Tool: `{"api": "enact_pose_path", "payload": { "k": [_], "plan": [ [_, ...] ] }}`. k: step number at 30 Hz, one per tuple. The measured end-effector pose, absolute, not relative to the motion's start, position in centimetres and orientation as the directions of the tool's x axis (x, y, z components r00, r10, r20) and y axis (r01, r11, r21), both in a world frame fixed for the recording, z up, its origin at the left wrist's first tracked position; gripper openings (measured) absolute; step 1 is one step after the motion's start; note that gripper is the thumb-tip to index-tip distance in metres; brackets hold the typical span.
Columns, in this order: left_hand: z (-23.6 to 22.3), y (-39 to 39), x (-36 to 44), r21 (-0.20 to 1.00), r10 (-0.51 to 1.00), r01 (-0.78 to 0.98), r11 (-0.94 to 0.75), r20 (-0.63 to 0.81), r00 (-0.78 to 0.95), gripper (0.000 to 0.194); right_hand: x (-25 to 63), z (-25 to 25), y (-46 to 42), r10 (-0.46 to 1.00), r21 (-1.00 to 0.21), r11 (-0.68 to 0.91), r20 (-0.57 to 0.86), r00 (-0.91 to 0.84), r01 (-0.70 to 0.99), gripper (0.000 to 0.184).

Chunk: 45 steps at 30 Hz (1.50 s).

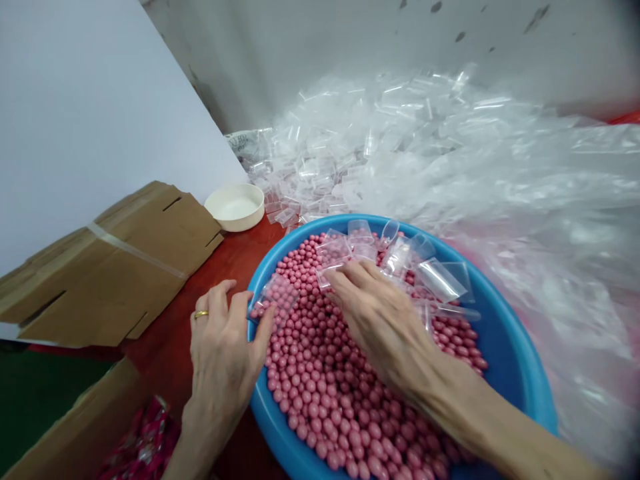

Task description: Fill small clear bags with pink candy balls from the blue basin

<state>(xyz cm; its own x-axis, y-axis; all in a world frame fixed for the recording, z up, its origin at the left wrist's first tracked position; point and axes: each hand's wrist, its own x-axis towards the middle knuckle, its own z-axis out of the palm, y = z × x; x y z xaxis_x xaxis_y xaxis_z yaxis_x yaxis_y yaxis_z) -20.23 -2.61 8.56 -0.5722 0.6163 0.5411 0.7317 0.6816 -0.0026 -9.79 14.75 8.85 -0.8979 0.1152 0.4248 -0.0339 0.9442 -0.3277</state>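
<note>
Nearest, open carton (80, 427) of red packets (143, 433); left hand (223, 353) narrow, pinching small clear plastic bag (277, 298), light, limp, best taken by its edge, above smooth, slippery pink beads (320, 373) in blue plastic basin (505, 353); right hand (385, 327) over loose bags (370, 243), grip unclear; large heap of clear bags (380, 147) beyond.

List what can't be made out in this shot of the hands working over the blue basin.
Head view, the only one:
- Palm of the right hand: turned down, hiding whatever lies beneath it among the glossy pink beads.
- Small clear plastic bag by the left hand: fingers cover part; whether beads are inside is unclear.
- Round blue plastic basin: bottom edge cuts off its near rim; beads bury its floor.
- Red foil packets in the brown cardboard box: cut off by the bottom edge; any print too blurred.
</note>
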Motion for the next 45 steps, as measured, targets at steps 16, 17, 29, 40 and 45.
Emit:
{"api": "enact_pose_path", "payload": {
  "k": [16,17,29,40,45],
  "plan": [
    [9.7,-1.0,-19.6,0.027,0.799,0.926,0.375,0.498,-0.338,0.028,-10.4,5.7,16.7,-0.057,0.001,0.998,0.417,-0.907,-0.062,0.050],
    [9.9,-1.1,-19.3,0.041,0.796,0.936,0.350,0.514,-0.320,0.026,-10.0,5.5,17.1,-0.084,-0.020,0.994,0.436,-0.896,-0.103,0.052],
    [10.1,-0.2,-17.1,0.577,0.812,0.802,0.154,0.388,-0.435,0.039,-6.8,10.2,15.4,0.003,-0.625,0.729,0.410,-0.912,-0.278,0.019],
    [10.3,-1.4,-15.4,0.775,0.827,0.606,0.178,0.216,-0.520,0.016,-1.4,9.3,12.7,0.125,-0.561,0.817,0.398,-0.909,-0.134,0.026],
    [9.8,-2.4,-15.6,0.628,0.832,0.754,0.195,0.300,-0.466,0.014,1.2,6.6,10.3,0.019,-0.222,0.971,0.440,-0.898,-0.089,0.046]
  ]
}}
